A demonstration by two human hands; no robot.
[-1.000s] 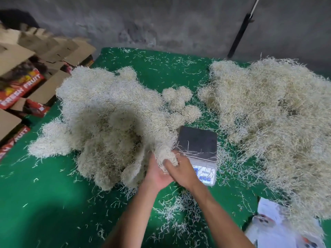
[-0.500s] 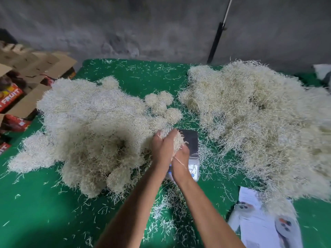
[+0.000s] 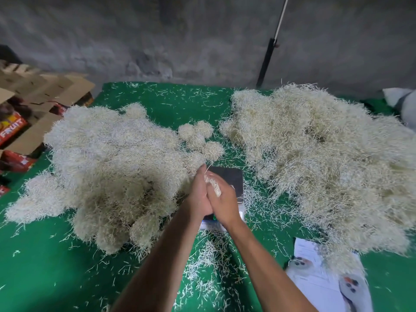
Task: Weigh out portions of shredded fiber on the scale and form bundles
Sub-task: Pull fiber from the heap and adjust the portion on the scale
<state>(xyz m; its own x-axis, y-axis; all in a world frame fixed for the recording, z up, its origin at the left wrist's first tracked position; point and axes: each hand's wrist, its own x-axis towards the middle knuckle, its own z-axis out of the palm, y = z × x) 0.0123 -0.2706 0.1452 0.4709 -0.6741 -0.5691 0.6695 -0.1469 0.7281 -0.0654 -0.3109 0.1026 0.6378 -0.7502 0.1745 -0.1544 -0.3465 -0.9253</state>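
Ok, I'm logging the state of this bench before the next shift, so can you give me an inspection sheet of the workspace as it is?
Surface: green cloth, strewn with loose fiber bits.
Job's things: scale at centre, its platform bare where visible; loose fiber pile on the right; heap of formed bundles on the left; small fiber portion between the hands.
Clutter: printed papers at lower right, partly under fiber.
Grippers: left hand and right hand press the portion together above the scale.
Cables: nothing seen.
Surroundings: grey wall, leaning pole, open cardboard boxes at left.
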